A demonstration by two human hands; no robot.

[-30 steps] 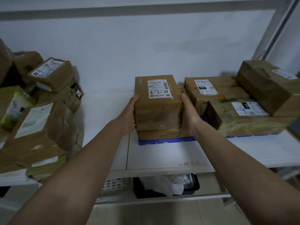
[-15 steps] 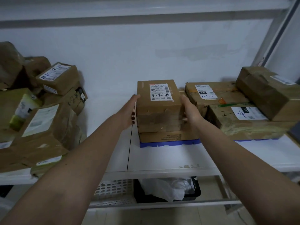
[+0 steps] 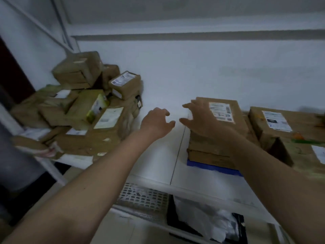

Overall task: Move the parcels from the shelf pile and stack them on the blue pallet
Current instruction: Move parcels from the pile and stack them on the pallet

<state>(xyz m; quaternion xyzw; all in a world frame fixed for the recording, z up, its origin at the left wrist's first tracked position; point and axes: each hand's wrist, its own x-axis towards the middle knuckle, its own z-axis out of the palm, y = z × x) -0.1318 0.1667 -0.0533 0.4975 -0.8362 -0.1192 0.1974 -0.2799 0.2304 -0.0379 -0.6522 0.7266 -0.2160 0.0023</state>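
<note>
Nearest the camera, below the shelf edge, a white perforated plastic basket and a dark bin holding crumpled white plastic are seen on a lower level. Above them, two bare forearms are stretched over the smooth white shelf board. The left hand is held over the bare shelf with fingers loosely curled and nothing gripped. The right hand is spread, fingers parted and slightly bent, in front of the left edge of the top parcel; nothing is grasped, and whether it is touched cannot be told through the blur. That rectangular brown cardboard box, wrapped in glossy tape, is stacked squarely on a flatter box, which rests on the blue pallet at the right of the shelf. Its long axis is run from front to back, away from the camera. A white shipping label with a barcode is stuck on top; handwritten figures are present beneath it, but they are too smeared to be read. Just right of it, further taped parcels are laid on the pallet, one with a white label and black patch. Farther left and back, against the white wall, the shelf pile is heaped untidily: creased brown boxes tilted at odd angles, several labelled, one with a green-and-white printed face.
</note>
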